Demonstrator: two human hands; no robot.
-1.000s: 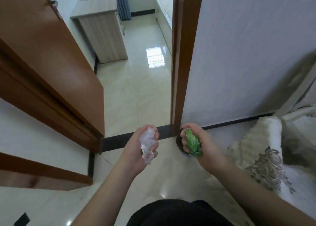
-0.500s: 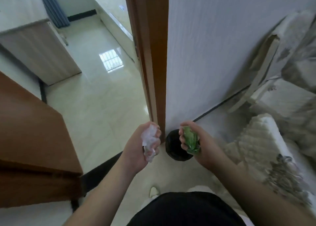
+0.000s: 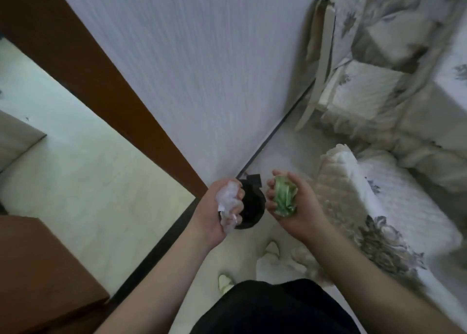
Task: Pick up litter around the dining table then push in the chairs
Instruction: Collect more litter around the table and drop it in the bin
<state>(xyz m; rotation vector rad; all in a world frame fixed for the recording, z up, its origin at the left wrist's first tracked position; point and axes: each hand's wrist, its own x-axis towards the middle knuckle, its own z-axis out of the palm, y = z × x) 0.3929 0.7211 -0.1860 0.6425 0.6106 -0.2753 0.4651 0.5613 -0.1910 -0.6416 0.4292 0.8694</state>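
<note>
The view has swung right and down, so the black bin (image 3: 250, 207) now sits in fuller sight between the two hands. The doorway has slid off left, and more of the covered chairs (image 3: 384, 202) shows.

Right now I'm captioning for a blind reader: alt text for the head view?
Two bare hands hover over a black bin by the wall: the left hand grips crumpled clear plastic, the right hand a crumpled green wrapper.
</note>
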